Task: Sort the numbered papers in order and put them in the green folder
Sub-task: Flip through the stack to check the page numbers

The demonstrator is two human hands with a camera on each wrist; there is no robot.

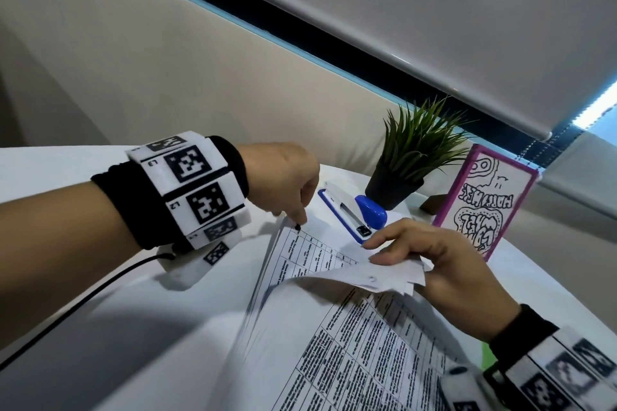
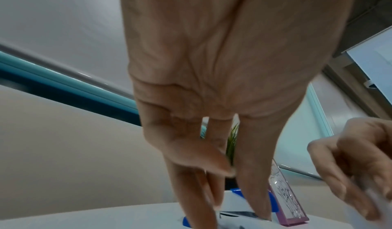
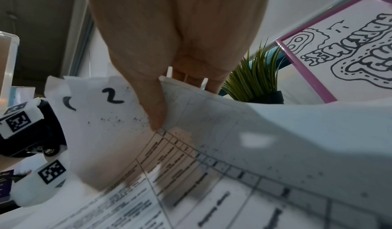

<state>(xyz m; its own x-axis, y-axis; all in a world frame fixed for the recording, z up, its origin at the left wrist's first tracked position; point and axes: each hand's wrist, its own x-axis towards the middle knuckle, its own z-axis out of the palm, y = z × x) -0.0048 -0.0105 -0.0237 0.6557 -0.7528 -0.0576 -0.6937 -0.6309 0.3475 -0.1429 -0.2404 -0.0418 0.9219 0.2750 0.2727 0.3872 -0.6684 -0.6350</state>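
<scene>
A stack of printed papers (image 1: 334, 327) with tables lies on the white table (image 1: 117, 327). My left hand (image 1: 295, 222) presses its straight fingertips (image 2: 256, 212) down on the stack's far corner. My right hand (image 1: 377, 253) pinches the curled-up corners of a few top sheets (image 1: 384, 279) and lifts them off the stack. In the right wrist view my thumb (image 3: 156, 115) lies on a sheet hand-marked "2" (image 3: 112, 96); a second lifted sheet (image 3: 68, 105) behind it shows only part of a mark. A sliver of the green folder (image 1: 486, 357) shows under my right wrist.
A blue stapler (image 1: 364, 213) lies just beyond the papers. Behind it stand a small potted plant (image 1: 407, 160) and a pink-framed drawing (image 1: 484, 203). A black cable (image 1: 83, 304) runs from my left wristband across the table.
</scene>
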